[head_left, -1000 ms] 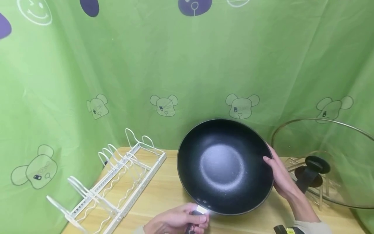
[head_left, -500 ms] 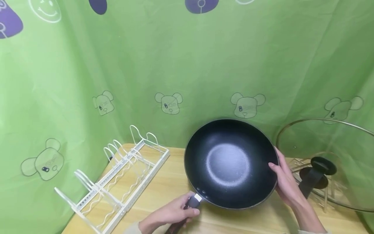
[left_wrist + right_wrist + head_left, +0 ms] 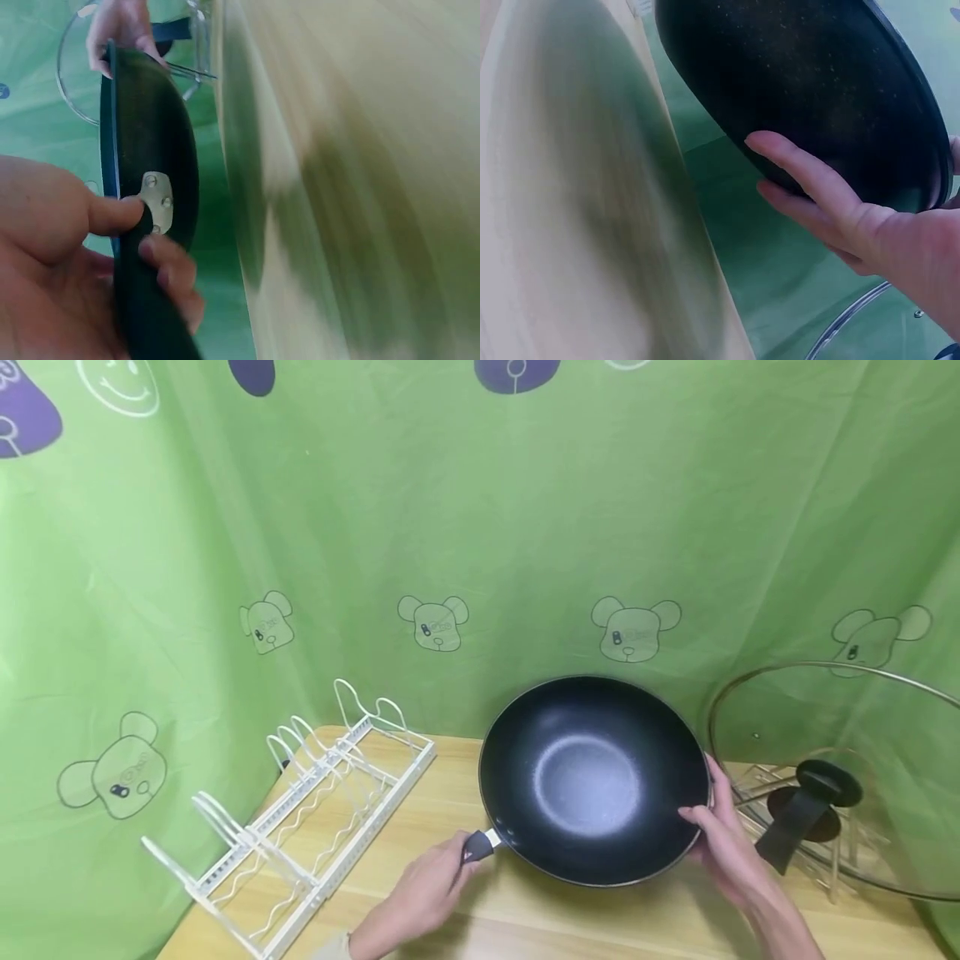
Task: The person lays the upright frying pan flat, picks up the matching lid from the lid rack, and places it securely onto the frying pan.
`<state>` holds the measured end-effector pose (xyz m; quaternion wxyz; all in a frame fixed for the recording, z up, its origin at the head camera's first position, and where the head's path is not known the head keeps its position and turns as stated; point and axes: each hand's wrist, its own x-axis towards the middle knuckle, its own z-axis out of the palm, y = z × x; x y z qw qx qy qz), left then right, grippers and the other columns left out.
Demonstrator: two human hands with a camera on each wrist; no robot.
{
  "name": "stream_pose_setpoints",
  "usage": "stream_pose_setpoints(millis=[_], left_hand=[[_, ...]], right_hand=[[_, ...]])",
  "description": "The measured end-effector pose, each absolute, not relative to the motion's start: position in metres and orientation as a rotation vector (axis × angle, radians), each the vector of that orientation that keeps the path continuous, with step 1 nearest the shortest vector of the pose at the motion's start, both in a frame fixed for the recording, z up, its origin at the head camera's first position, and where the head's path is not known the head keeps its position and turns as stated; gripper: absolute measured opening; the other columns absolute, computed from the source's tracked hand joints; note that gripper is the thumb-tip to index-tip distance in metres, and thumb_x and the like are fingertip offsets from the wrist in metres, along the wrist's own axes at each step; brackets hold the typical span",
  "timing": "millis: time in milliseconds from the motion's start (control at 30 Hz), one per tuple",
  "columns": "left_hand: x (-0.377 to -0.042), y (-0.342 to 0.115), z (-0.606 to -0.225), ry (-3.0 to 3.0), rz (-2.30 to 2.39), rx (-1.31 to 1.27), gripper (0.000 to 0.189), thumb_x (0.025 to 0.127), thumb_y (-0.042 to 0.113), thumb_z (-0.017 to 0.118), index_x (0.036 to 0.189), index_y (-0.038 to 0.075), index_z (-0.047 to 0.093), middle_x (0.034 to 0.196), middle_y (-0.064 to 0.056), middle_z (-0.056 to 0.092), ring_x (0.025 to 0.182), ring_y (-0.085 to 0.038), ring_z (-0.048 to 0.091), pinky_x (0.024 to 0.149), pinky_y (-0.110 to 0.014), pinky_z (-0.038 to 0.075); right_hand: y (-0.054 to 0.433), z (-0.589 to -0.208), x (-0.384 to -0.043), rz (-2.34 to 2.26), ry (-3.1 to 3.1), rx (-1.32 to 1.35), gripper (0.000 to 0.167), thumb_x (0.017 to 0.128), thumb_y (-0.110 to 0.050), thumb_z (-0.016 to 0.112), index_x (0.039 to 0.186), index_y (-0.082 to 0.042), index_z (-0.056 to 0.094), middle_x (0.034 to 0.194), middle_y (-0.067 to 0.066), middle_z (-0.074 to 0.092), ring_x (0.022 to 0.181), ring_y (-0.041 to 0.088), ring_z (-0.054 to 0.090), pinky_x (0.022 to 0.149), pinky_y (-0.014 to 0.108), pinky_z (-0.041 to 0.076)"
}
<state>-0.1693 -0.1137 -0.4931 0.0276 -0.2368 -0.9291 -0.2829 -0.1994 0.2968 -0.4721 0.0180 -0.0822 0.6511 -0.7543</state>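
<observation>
A black wok (image 3: pixel 588 785) is held above the wooden table, its inside turned up toward the head camera. My left hand (image 3: pixel 423 889) grips its dark handle (image 3: pixel 477 847); in the left wrist view the thumb lies by the riveted metal bracket (image 3: pixel 157 201). At the wok's right side, my right hand (image 3: pixel 731 852) holds the rim, thumb over the edge. Its fingers (image 3: pixel 802 169) support the outer wall from below in the right wrist view. The left wrist view shows a gap between the wok's underside and the table.
On the left of the table (image 3: pixel 420 814) stands a white wire rack (image 3: pixel 315 827) with upright loops. A large glass lid (image 3: pixel 900 777) with a black knob stands upright in a wire holder (image 3: pixel 836 860) on the right. A green curtain (image 3: pixel 525 527) hangs behind.
The wok has turned so its handle points more to the left, and lately it has dropped slightly. My left hand has moved left with the handle. The head view has shifted a little.
</observation>
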Motion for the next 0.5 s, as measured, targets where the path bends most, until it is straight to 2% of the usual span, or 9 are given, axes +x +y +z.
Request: stream_pose_setpoints(millis=[133,267,333,400,500], left_hand=[[-0.170,-0.116,-0.500,-2.795,-0.707,-0.702,0.024,0.106,0.025,0.056,0.121,0.007,0.059,0.098,-0.001,0.068,0.080,-0.013,0.064,0.068,-0.032,0.058],[-0.174,-0.120,-0.504,-2.724,-0.680,-0.687,0.024,0.107,0.031,0.054,0.118,0.012,0.062,0.089,0.008,0.064,0.071,-0.005,0.057,0.062,-0.026,0.053],[-0.177,-0.124,-0.505,-2.685,-0.684,-0.690,0.023,0.107,0.033,0.054,0.115,0.014,0.064,0.085,0.010,0.062,0.067,-0.002,0.053,0.058,-0.022,0.049],[-0.180,-0.128,-0.505,-2.657,-0.682,-0.705,0.023,0.106,0.033,0.056,0.114,0.014,0.065,0.082,0.011,0.060,0.065,-0.001,0.050,0.055,-0.020,0.047],[-0.185,-0.134,-0.504,-2.638,-0.657,-0.735,0.025,0.106,0.034,0.056,0.116,0.013,0.065,0.080,0.012,0.058,0.063,-0.001,0.049,0.054,-0.019,0.045]], right_hand=[[0.295,-0.478,-0.197,-2.361,2.010,-0.219,0.091,0.100,0.006,0.039,0.160,-0.043,-0.009,0.158,0.037,-0.013,0.107,0.010,0.064,0.082,0.043,0.060],[0.294,-0.479,-0.197,-2.391,1.997,-0.208,0.090,0.100,0.007,0.039,0.160,-0.040,-0.007,0.152,0.037,0.005,0.106,0.013,0.067,0.083,0.041,0.060],[0.294,-0.478,-0.198,-2.425,1.974,-0.217,0.088,0.099,0.010,0.040,0.159,-0.039,-0.001,0.147,0.032,0.027,0.104,0.016,0.068,0.084,0.040,0.060],[0.295,-0.476,-0.200,-2.447,1.957,-0.242,0.087,0.098,0.013,0.040,0.159,-0.038,0.004,0.136,0.021,0.046,0.101,0.018,0.069,0.083,0.040,0.060],[0.297,-0.473,-0.202,-2.466,1.949,-0.264,0.092,0.094,0.018,0.039,0.159,-0.038,0.007,0.118,0.007,0.061,0.098,0.020,0.070,0.082,0.038,0.061]])
